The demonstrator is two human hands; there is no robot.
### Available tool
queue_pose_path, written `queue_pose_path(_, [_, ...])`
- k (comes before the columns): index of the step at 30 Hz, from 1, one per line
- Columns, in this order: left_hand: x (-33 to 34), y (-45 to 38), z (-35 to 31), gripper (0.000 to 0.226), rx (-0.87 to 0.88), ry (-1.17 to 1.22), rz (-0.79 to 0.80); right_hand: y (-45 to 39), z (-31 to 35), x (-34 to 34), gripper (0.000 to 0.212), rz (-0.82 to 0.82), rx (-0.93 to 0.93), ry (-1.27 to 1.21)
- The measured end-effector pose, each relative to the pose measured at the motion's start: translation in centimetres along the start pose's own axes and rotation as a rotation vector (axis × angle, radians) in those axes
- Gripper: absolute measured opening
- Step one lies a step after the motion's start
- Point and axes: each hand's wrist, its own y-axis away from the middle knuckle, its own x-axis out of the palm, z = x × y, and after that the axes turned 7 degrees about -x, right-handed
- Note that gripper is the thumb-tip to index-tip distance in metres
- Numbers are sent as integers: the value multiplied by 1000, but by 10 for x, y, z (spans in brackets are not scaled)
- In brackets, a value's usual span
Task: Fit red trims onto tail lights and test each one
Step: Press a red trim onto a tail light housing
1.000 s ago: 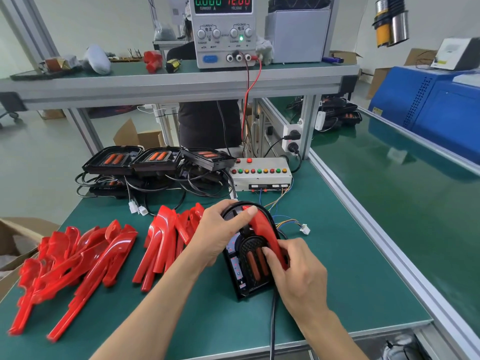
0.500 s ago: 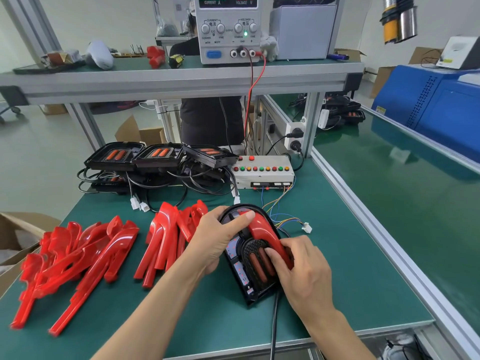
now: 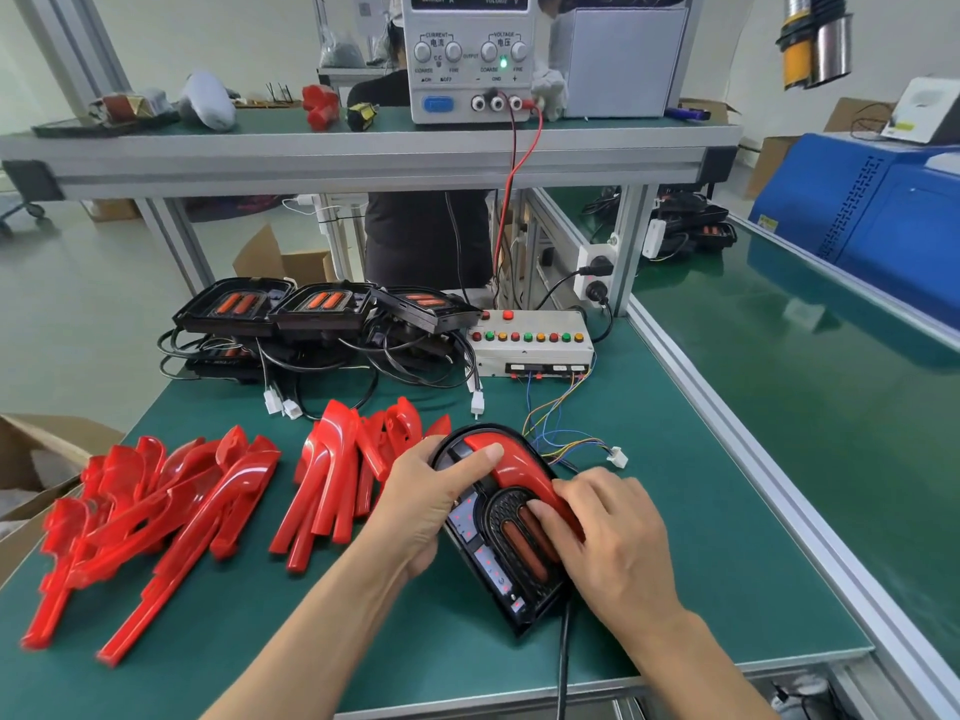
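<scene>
Your left hand [image 3: 426,504] grips the left edge of the black tail light [image 3: 501,532], fingers curled round its rim, thumb stretched flat onto the top of the red trim [image 3: 511,465]; your right hand [image 3: 605,537] lies over the trim's right leg, fingers close together, thumb tip pressing beside the two amber bars; the light lies flat on the green table [image 3: 675,537], near its front edge; spare trims [image 3: 332,480] are heaped just left of it; more tail lights [image 3: 322,309] sit behind, beside the button box [image 3: 530,345].
</scene>
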Motion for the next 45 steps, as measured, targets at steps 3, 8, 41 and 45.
queue_pose_path(3, [-7, 0, -10, 22, -31, -130, -11, 0, 1, 2, 23, -7, -54, 16])
queue_pose_path(8, [-18, -1, -29, 27, -108, -310, 27, -12, 1, 6, 22, -9, -119, -25])
queue_pose_path(41, [-42, 12, -13, 35, 159, -333, 81, -4, -10, -25, 27, 374, 652, -941])
queue_pose_path(45, [-45, 13, -8, 44, 244, -305, 103, -16, -6, -19, 25, 296, 669, -1062])
